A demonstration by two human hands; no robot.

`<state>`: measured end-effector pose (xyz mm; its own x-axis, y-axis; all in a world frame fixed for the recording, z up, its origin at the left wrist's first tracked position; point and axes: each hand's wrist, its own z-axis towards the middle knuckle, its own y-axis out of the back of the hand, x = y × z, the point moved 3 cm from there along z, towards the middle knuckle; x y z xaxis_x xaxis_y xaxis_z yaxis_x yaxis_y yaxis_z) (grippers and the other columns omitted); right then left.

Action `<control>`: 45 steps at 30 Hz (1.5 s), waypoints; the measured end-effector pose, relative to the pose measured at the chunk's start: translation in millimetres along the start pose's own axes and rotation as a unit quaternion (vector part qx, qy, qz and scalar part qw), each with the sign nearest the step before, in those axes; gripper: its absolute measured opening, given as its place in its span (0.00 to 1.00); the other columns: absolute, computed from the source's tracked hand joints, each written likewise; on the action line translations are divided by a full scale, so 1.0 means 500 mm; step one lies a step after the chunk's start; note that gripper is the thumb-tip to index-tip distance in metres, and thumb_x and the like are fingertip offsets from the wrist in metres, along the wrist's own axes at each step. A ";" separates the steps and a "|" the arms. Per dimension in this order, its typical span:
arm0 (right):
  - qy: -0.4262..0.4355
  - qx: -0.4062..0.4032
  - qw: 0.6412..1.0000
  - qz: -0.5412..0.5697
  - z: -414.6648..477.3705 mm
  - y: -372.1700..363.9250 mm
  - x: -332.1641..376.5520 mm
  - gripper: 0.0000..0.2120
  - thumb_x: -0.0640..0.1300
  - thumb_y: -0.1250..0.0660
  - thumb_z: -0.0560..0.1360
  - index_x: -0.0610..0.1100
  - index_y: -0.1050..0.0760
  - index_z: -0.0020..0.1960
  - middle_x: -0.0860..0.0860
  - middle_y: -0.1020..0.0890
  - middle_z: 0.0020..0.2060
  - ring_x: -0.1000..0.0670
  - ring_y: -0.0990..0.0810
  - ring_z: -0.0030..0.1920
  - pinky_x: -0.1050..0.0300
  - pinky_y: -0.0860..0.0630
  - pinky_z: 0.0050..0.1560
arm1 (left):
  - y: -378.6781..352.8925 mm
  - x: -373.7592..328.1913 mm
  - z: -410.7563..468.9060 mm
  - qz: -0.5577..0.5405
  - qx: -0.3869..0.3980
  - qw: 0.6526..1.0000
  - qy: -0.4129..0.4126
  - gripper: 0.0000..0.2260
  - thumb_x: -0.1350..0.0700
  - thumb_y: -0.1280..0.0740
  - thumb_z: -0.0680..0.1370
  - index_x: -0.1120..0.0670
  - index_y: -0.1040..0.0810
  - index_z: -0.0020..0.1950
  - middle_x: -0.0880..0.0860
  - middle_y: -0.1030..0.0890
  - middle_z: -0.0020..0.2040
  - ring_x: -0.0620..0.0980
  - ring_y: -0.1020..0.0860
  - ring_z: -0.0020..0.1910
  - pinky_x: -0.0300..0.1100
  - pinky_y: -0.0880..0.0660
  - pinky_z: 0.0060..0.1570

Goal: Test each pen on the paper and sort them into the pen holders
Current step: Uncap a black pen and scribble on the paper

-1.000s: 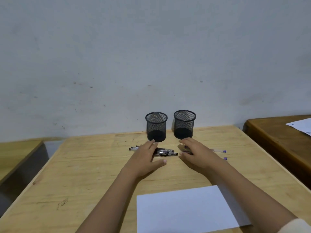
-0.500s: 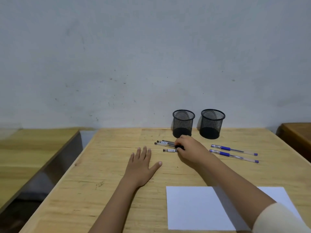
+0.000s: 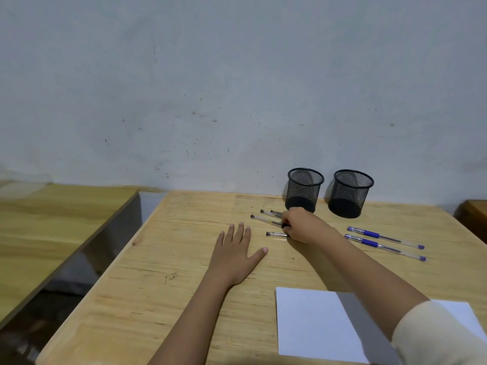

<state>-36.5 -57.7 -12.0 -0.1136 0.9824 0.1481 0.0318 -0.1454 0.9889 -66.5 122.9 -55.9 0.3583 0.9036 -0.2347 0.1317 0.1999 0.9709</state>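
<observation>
Two black mesh pen holders stand at the back of the desk, the left one and the right one. Several clear pens with black caps lie just in front of the left holder. My right hand lies over their right ends, fingers curled round a black pen. My left hand rests flat on the desk, fingers spread, left of the pens. Two blue pens lie side by side to the right. A white sheet of paper lies near the front edge, partly under my right forearm.
The wooden desk stands against a pale wall. Another desk is to the left across a gap, and the corner of a darker desk shows at the far right.
My left hand has drawn back from the black pens and lies flat on the desk. My right hand has shifted left onto the black pens, uncovering the two blue pens. The view has turned left.
</observation>
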 end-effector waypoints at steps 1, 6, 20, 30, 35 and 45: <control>-0.003 0.002 1.000 0.004 0.001 0.000 -0.003 0.09 0.41 0.38 0.75 0.41 0.25 0.53 0.44 0.24 0.51 0.45 0.23 0.48 0.49 0.23 0.48 | -0.001 0.001 0.001 -0.001 -0.001 1.000 0.000 0.35 0.34 0.54 0.77 0.52 0.57 0.77 0.51 0.58 0.78 0.50 0.61 0.77 0.49 0.62 0.75; -0.033 -0.075 0.987 0.137 -0.009 0.013 -0.006 0.07 0.41 0.37 0.75 0.41 0.24 0.51 0.45 0.21 0.47 0.45 0.22 0.46 0.50 0.25 0.46 | 0.000 0.002 -0.001 -0.013 -0.013 1.000 0.001 0.35 0.34 0.53 0.77 0.52 0.56 0.77 0.50 0.58 0.78 0.50 0.61 0.77 0.49 0.61 0.75; -0.014 -0.189 0.643 0.742 -0.170 0.099 0.038 0.10 0.26 0.35 0.71 0.39 0.26 0.40 0.43 0.20 0.38 0.54 0.17 0.37 0.63 0.20 0.42 | 0.104 -0.086 -0.019 -0.582 -0.135 0.796 -0.099 0.06 0.57 0.34 0.77 0.49 0.20 0.53 0.49 0.16 0.46 0.48 0.19 0.48 0.40 0.23 0.51; 0.009 -0.197 0.651 0.733 -0.226 0.125 0.009 0.06 0.29 0.34 0.71 0.39 0.22 0.41 0.47 0.17 0.38 0.52 0.16 0.42 0.60 0.20 0.51 | 0.134 -0.152 -0.051 -0.615 -0.180 0.753 -0.147 0.05 0.65 0.33 0.75 0.60 0.19 0.48 0.46 0.18 0.31 0.42 0.20 0.32 0.31 0.25 0.38; -0.051 -0.275 0.637 0.718 -0.238 0.149 -0.047 0.06 0.30 0.32 0.69 0.40 0.23 0.41 0.54 0.18 0.29 0.54 0.20 0.36 0.68 0.22 0.41 | 0.161 -0.105 -0.051 -0.607 -0.234 0.753 -0.097 0.07 0.64 0.32 0.74 0.61 0.19 0.51 0.42 0.17 0.31 0.39 0.20 0.32 0.31 0.23 0.39; -0.069 -0.316 0.719 0.615 -0.273 0.123 -0.072 0.09 0.30 0.28 0.67 0.42 0.24 0.39 0.55 0.17 0.30 0.60 0.20 0.34 0.69 0.25 0.36 | 0.074 0.006 -0.067 -0.527 -0.134 0.839 0.025 0.03 0.61 0.28 0.72 0.53 0.16 0.41 0.52 0.16 0.36 0.47 0.19 0.39 0.40 0.23 0.45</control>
<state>-166.0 -117.8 45.5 -0.2842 0.0601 0.9569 -0.4380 -0.8959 -0.0739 -91.4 145.9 -19.1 0.1330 0.1843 -0.9738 0.1369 0.9697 0.2023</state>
